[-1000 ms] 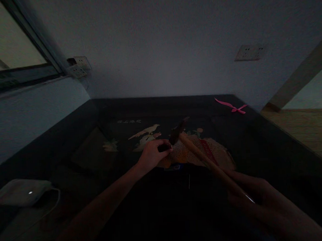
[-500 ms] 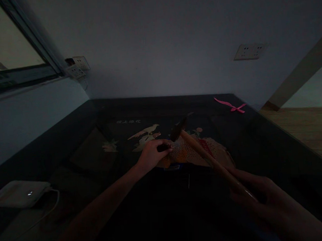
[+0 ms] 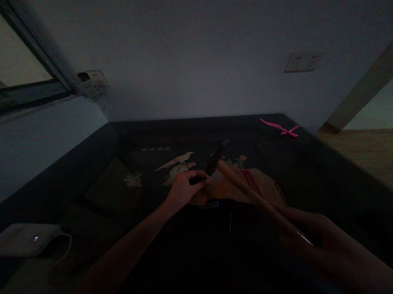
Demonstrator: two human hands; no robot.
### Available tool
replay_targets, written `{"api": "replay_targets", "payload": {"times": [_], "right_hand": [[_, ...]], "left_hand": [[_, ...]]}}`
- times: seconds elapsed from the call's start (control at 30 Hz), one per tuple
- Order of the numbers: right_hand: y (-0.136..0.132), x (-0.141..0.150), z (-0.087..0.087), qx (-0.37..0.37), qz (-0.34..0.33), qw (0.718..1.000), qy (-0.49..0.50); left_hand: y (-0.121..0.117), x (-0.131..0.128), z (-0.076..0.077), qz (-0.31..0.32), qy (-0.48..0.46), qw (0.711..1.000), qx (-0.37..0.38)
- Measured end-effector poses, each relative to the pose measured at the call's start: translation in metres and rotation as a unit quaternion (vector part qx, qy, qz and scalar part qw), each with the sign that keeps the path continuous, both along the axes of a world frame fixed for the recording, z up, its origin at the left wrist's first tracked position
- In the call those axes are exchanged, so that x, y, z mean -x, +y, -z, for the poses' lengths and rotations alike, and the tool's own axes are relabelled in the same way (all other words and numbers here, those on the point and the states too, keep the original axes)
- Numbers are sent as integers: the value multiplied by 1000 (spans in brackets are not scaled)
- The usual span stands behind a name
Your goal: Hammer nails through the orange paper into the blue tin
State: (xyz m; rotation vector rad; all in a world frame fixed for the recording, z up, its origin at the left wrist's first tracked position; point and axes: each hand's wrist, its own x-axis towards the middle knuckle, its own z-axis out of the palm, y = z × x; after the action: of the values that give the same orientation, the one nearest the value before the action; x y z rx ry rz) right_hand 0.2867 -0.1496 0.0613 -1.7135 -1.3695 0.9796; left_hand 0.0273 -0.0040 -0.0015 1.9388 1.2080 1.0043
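In the dim head view, my right hand (image 3: 318, 241) is wrapped round the wooden handle of a hammer (image 3: 238, 182). The hammer's dark head is close to the fingertips of my left hand (image 3: 187, 187). That hand is pinched at thumb and forefinger over a patterned piece (image 3: 225, 187), speckled in orange and white with a red band. What sits in the pinch, if anything, is too small and dark to make out. A blue strip (image 3: 210, 204) shows at the near edge of the patterned piece.
A dark glossy table (image 3: 132, 133) carries inlaid birds and flowers (image 3: 180, 159). A pink ribbon (image 3: 284, 130) lies at its far right corner. At the left is a white device (image 3: 25, 239) with a cable (image 3: 67, 248). Sockets (image 3: 302, 62) are on the wall behind.
The hammer head rose slightly, then came back down near my left fingertips. My left hand keeps its pinch in nearly the same place.
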Motion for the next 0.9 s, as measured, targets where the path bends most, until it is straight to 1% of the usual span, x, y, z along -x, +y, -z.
{"api": "replay_targets", "payload": {"times": [0.1, 0.23, 0.3, 0.43, 0.6, 0.7, 0.8, 0.9], "right_hand": [[1, 2, 0, 7, -10, 1000, -5], [0, -1, 6, 0, 12, 1000, -5], [0, -3, 7, -8, 17, 1000, -8], [2, -3, 6, -11, 8, 999, -29], [-1, -2, 5, -3, 27, 999, -17], [-1, -1, 4, 2, 14, 1000, -14], [1, -3, 4, -17, -10, 999, -43], [4, -10, 6, -17, -20, 998, -55]], "left_hand": [[-1, 0, 1, -10, 6, 1000, 5], [0, 1, 3, 8, -10, 1000, 1], [0, 1, 4, 7, -10, 1000, -3], [0, 0, 3, 6, 0, 1000, 8], [0, -1, 3, 6, -20, 1000, 10], [0, -1, 3, 2, -20, 1000, 15], [0, -1, 1, 5, -2, 1000, 20], [0, 0, 0, 6, -2, 1000, 11]]}}
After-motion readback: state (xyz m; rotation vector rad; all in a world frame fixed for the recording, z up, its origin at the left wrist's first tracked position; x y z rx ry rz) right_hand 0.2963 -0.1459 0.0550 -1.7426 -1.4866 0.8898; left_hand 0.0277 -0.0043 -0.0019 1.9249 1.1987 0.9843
